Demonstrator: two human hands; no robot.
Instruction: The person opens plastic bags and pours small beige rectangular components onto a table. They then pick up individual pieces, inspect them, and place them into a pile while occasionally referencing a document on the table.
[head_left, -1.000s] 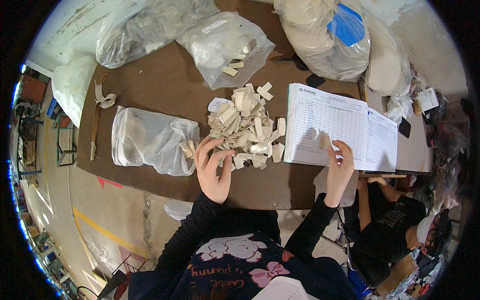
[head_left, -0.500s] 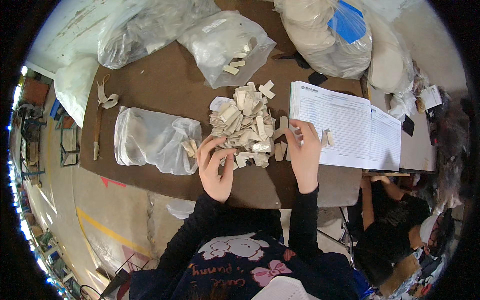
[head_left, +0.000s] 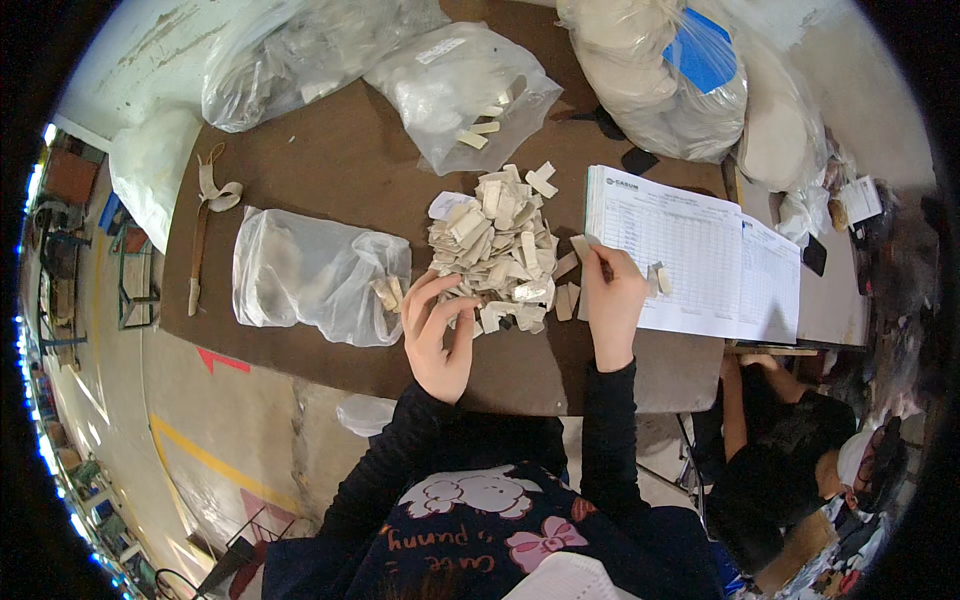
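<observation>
A heap of small flat beige strips lies on the brown table. My left hand rests at the heap's near left edge, fingers curved and apart, with nothing visible between them. Beside the open book of printed sheets, my right hand pinches a single beige strip between thumb and fingertips. A few loose strips lie between the heap and this hand. Two small pieces sit on the page just right of my right hand.
A clear plastic bag lies left of the heap; another bag with strips is behind it. Large filled bags stand at the back. A strap-like tool lies far left. Another person sits at the right.
My right hand has closed its fingertips on a strip beside the book and lifted or tilted it. My left hand has stayed by the heap. The view has shifted slightly.
</observation>
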